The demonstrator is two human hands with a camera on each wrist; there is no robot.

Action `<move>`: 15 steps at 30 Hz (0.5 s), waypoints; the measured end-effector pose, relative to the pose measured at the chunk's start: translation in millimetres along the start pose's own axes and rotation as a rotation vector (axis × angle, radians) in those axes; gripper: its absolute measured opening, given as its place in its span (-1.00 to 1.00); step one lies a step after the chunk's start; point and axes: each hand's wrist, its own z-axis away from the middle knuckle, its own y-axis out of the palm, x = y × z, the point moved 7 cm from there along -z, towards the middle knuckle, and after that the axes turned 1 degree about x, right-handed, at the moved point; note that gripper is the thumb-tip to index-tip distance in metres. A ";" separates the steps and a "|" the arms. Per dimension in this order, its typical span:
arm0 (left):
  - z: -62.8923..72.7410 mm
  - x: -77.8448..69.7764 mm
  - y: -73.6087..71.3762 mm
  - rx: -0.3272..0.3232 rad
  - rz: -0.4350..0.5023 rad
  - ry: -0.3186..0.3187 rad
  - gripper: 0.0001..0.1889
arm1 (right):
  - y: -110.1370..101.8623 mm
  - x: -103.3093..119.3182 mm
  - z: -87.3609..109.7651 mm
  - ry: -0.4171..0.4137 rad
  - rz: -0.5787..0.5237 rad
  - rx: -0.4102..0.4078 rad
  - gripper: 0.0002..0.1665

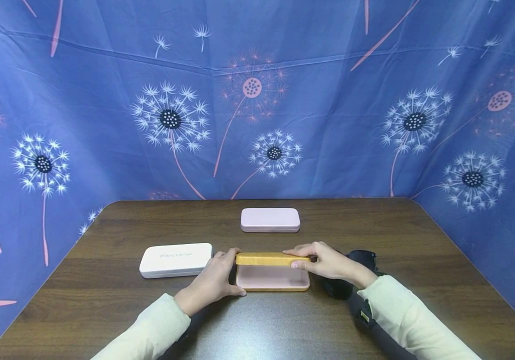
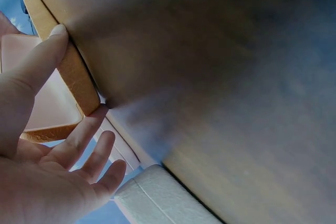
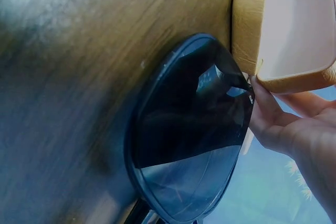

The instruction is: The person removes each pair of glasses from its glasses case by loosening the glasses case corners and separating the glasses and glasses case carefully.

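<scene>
A yellow glasses case [image 1: 273, 259] with a pale pink lining [image 1: 273, 278] sits on the table with its lid partly raised. My left hand [image 1: 214, 277] grips its left end, thumb at the front edge and fingers towards the hinge; the left wrist view shows this thumb [image 2: 44, 56] pressed on the yellow side wall [image 2: 79, 80]. At the lid's right end, my right hand [image 1: 322, 260] pinches the edge, thumb in front and fingers on top. Dark sunglasses [image 1: 363, 258] lie beside and partly behind my right wrist; one large lens [image 3: 194, 108] fills the middle of the right wrist view.
To the left lies a closed white glasses case [image 1: 176, 259] with faint lettering, close by my left hand. A closed pale pink case [image 1: 270, 220] lies farther back on the brown wooden table [image 1: 104, 310]. Behind the table hangs a blue cloth [image 1: 329, 100] with dandelion prints.
</scene>
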 end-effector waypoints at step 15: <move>0.5 -3.3 -2.1 -0.005 0.022 0.025 -0.14 | 7.1 2.0 8.0 -0.037 0.163 -0.003 -0.44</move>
